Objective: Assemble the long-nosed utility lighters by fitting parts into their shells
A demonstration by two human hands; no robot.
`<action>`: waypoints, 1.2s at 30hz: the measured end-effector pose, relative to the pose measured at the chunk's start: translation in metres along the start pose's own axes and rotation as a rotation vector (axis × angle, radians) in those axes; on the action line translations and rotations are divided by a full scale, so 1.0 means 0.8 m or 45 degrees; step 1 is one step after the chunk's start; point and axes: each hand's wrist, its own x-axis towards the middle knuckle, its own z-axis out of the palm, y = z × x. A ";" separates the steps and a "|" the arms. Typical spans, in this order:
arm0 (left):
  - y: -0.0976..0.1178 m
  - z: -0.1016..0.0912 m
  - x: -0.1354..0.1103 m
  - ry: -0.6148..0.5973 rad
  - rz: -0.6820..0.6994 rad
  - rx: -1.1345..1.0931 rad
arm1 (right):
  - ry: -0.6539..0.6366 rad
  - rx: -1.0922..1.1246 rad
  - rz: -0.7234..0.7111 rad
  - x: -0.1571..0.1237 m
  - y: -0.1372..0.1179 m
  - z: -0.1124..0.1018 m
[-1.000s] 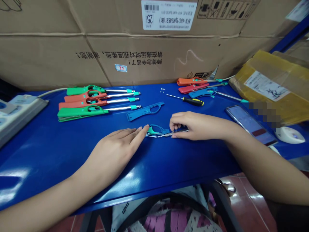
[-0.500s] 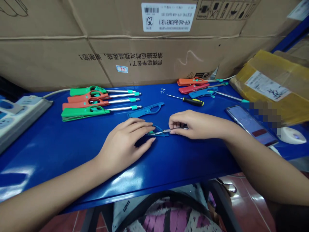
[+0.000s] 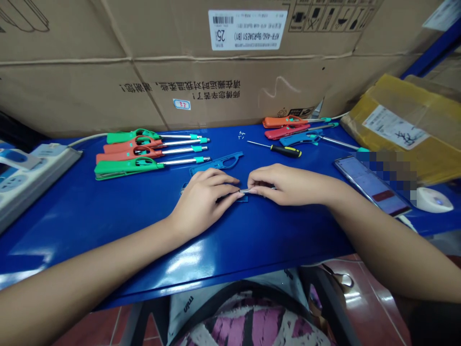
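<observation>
My right hand [image 3: 281, 185] is closed, its fingertips pinching the thin metal tube [image 3: 245, 191] of a gas lighter. The thumb and forefinger of my left hand [image 3: 203, 202] close on the tube's left end, while its other fingers curve over an opened blue lighter body [image 3: 243, 198]. Most of that body is hidden under the left hand; one edge shows below the tube. Just beyond the left hand lies a loose blue lighter casing half [image 3: 218, 163]. Whatever wires sit at the tube's end are covered by my fingers.
Several green and orange lighters [image 3: 129, 166] lie at left, beside a white power strip [image 3: 36, 178]. A screwdriver [image 3: 284, 150], small white bits [image 3: 241, 135] and more lighters [image 3: 288, 130] lie beyond my right hand. A phone [image 3: 370, 185] and yellow-taped parcel [image 3: 403, 125] are at right; a big carton [image 3: 162, 101] stands behind.
My left hand has moved right, its fingertips now closed at the tube's end. The wires and green part visible before are now covered. My right hand stays pinched on the tube.
</observation>
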 end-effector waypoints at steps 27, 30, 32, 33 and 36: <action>-0.005 0.005 -0.008 0.160 0.074 0.049 | -0.001 -0.041 -0.044 0.006 0.003 0.008; -0.005 0.004 -0.008 0.137 0.066 0.009 | 0.015 -0.096 -0.054 0.006 0.003 0.010; -0.005 0.003 -0.007 0.126 0.056 -0.018 | 0.027 -0.146 -0.064 0.006 0.003 0.012; -0.004 0.003 -0.006 0.127 0.049 -0.031 | 0.034 -0.171 -0.066 0.006 0.003 0.012; -0.004 0.003 -0.005 0.139 0.008 -0.068 | 0.067 -0.235 -0.069 0.005 0.000 0.013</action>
